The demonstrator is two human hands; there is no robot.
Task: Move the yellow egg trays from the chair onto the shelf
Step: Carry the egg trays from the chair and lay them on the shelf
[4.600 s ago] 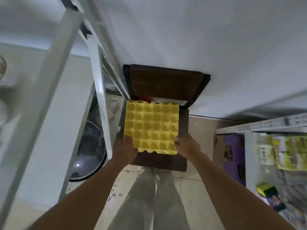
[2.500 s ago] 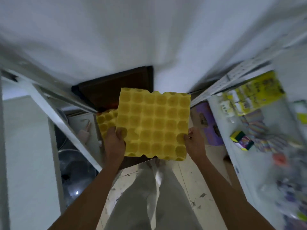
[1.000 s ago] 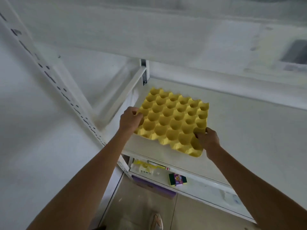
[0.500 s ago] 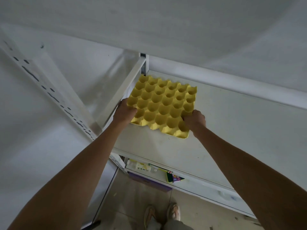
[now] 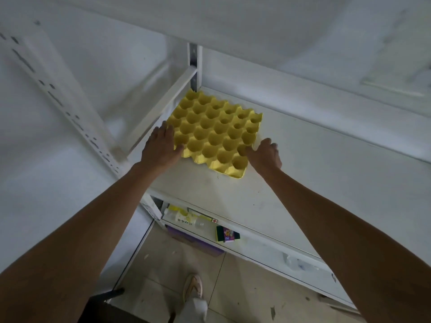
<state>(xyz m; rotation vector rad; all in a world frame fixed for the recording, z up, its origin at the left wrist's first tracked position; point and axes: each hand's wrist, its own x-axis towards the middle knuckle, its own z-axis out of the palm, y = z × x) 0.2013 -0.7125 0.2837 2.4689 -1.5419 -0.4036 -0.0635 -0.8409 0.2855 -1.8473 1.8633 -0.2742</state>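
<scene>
A yellow egg tray (image 5: 217,134) lies flat on the white shelf (image 5: 303,183), tucked into its back left corner by the upright post (image 5: 194,66). My left hand (image 5: 161,148) rests against the tray's left near edge, thumb over the rim. My right hand (image 5: 264,155) grips the near right corner, its fingers curled and a fingertip in a cell. A dark corner of the chair (image 5: 102,306) shows at the bottom left; no other tray is in view.
A slanted perforated shelf upright (image 5: 58,94) stands on the left. On the lower shelf lie a yellow packet (image 5: 184,217) and a green-and-purple sponge pack (image 5: 227,236), with a purple box (image 5: 193,241) beneath. My shoe (image 5: 193,287) is on the tiled floor.
I lifted one tray off the chair, turned to the shelf and set it down. In the last second it slid back into the corner, with both hands following.
</scene>
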